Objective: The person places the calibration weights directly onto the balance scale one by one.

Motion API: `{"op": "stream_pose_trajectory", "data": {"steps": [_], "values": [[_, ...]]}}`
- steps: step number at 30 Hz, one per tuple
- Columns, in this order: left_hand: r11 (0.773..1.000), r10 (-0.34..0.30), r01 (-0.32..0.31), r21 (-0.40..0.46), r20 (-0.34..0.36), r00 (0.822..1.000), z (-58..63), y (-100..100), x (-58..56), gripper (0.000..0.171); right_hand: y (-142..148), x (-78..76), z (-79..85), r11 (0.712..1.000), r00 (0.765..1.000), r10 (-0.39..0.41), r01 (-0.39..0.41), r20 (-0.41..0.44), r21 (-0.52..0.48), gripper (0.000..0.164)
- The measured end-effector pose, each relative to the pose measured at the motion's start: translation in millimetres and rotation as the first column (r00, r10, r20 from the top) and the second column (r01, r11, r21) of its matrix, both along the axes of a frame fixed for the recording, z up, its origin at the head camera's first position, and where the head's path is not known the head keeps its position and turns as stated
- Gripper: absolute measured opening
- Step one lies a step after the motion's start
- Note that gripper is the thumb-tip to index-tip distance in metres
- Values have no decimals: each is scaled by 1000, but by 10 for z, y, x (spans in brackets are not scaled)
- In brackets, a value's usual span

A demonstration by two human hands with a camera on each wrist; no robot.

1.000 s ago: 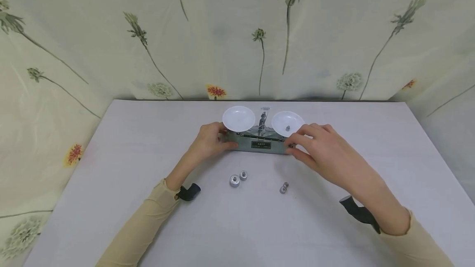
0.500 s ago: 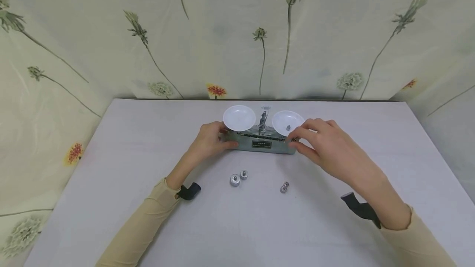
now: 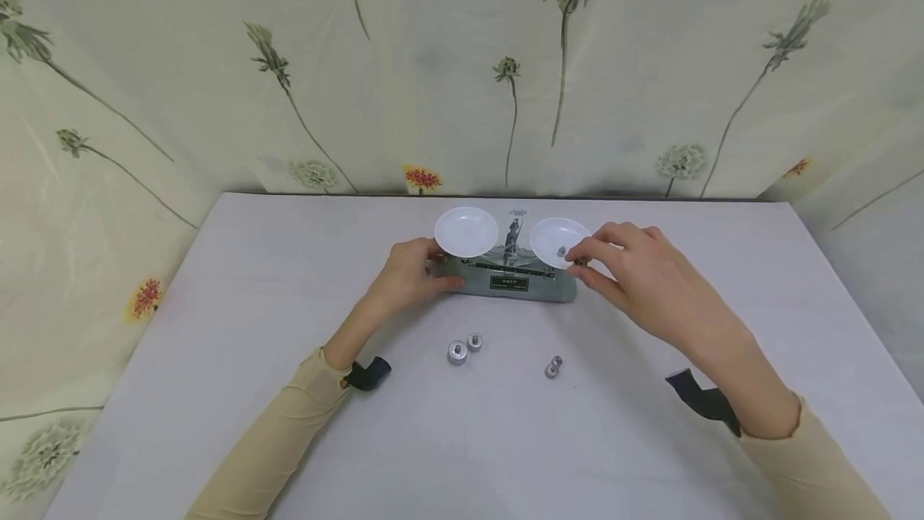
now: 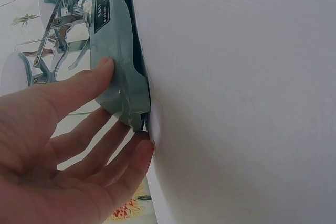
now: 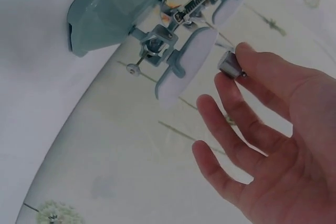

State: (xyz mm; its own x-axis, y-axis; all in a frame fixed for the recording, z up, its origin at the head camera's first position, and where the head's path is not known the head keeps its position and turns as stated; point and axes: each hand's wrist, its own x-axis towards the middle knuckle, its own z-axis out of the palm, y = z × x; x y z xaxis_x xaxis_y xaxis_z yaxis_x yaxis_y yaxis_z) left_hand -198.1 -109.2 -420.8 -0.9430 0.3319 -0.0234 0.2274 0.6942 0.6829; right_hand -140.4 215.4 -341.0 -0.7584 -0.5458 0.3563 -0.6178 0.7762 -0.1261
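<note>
A green-grey balance scale [image 3: 472, 281] stands toward the back of the table, with a white left pan [image 3: 465, 231] and a white right pan [image 3: 549, 235]. My left hand [image 3: 406, 275] holds the left end of its base, thumb on the front face and fingers round the back. In the right wrist view, a small silver balance weight [image 5: 229, 65] is pinched between thumb and fingertips of my right hand [image 3: 642, 283]. That hand is at the right pan's front rim, overlapping it in the head view. One tiny weight [image 3: 561, 251] sits in the right pan; the left pan holds nothing.
On the table in front of the scale stand a larger weight [image 3: 457, 353] and a smaller weight [image 3: 474, 341] side by side. Further right, two tiny weights [image 3: 553, 369] lie close together. A flower-printed cloth [image 3: 433, 103] hangs behind the table's back edge.
My right hand has risen and moved slightly away from me, carrying the pinched weight from in front of the base up to the right pan's rim. My left hand stays put.
</note>
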Motion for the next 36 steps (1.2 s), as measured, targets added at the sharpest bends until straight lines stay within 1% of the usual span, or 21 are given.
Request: {"op": "stream_pose_trajectory", "data": {"steps": [6,13,20,25,32,36], "values": [[1000,-6,6,-6,6,1000,-7,-3,-12,50,-9,-24,7,1000,999,-26,26,24,15,21],[1000,-9,9,-4,8,1000,-3,-1,-2,50,0,-44,-3,999,999,-41,40,28,17,19],[1000,-4,4,-4,0,1000,-24,-1,-16,50,1,-84,-40,998,999,-52,51,5,23,18],[1000,-6,6,0,-1,1000,-28,-4,-10,50,-4,-112,-70,998,999,-52,52,8,23,17],[1000,5,-5,10,9,1000,-11,-2,-14,51,-7,-141,-73,998,998,-58,58,-5,21,16],[1000,0,0,1,6,1000,-8,-4,-14,51,-10,-161,-84,998,998,-58,58,-1,18,15]]}}
